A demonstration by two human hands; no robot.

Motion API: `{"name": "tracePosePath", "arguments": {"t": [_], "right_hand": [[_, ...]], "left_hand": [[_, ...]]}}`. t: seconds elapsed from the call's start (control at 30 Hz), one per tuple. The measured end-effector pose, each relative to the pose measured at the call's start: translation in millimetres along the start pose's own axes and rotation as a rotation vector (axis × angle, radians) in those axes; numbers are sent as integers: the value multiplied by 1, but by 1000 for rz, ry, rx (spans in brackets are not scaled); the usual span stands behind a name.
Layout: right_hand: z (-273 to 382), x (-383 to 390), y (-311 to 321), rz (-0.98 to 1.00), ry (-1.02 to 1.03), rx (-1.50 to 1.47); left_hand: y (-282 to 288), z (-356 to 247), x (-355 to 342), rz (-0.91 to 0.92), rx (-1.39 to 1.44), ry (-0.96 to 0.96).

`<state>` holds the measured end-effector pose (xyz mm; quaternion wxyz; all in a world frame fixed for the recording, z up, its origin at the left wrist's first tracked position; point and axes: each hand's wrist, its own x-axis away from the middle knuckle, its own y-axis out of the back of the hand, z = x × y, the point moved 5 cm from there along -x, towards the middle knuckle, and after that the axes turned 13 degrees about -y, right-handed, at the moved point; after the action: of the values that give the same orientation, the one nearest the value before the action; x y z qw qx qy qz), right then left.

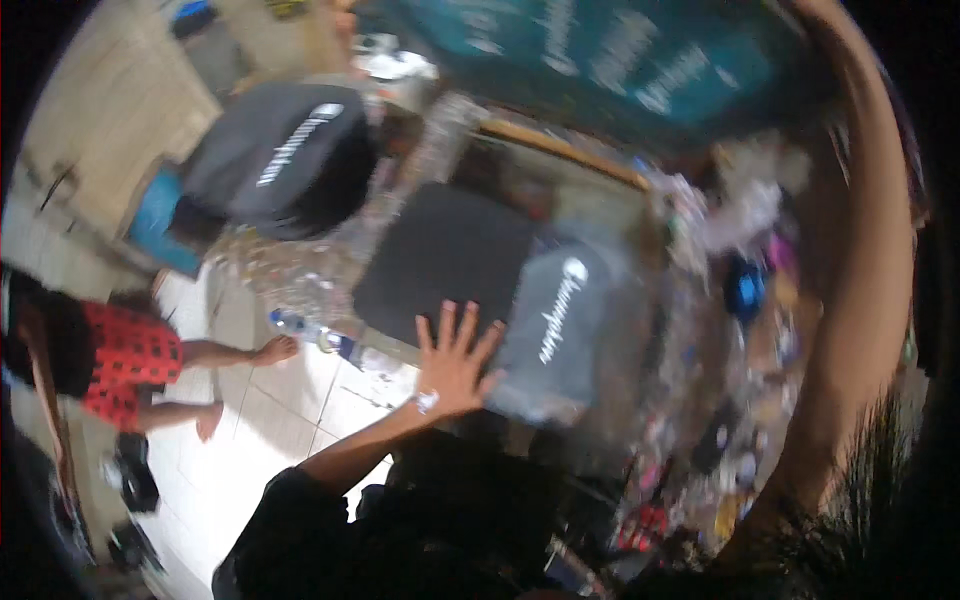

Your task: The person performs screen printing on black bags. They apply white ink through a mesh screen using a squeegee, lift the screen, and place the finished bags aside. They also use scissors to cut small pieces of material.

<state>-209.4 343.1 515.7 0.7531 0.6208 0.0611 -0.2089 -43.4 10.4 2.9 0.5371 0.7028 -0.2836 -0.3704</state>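
My left hand (458,360) lies flat with its fingers spread. It rests on a dark grey, cloth-like piece (450,255), close to a lighter grey panel (555,330) with white lettering. My right arm (870,230) reaches up along the right side, and its hand is cut off at the top rim. Near that arm's far end is a dark teal panel (600,50) with pale lettering, blurred by motion. A rounded black bag-like item (290,160) with white lettering sits to the far left of my left hand.
Crumpled clear plastic (290,275) and mixed clutter (740,440) surround the pieces. A wooden-edged frame (560,150) lies beyond them. On the left, another person in red patterned shorts (130,350) has bare feet on white floor tiles (270,420). A blue object (165,220) stands near the black item.
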Motion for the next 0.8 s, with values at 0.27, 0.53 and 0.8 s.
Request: {"name": "tracePosePath", "arguments": {"t": [0.27, 0.53, 0.8], "right_hand": [[31, 85, -36, -83, -159, -144], [68, 290, -122, -227, -31, 29], [21, 398, -298, 592, -183, -279]], "left_hand": [[53, -126, -84, -564, 580, -215], [271, 0, -75, -527, -426, -147], [72, 18, 43, 40, 24, -208]]}}
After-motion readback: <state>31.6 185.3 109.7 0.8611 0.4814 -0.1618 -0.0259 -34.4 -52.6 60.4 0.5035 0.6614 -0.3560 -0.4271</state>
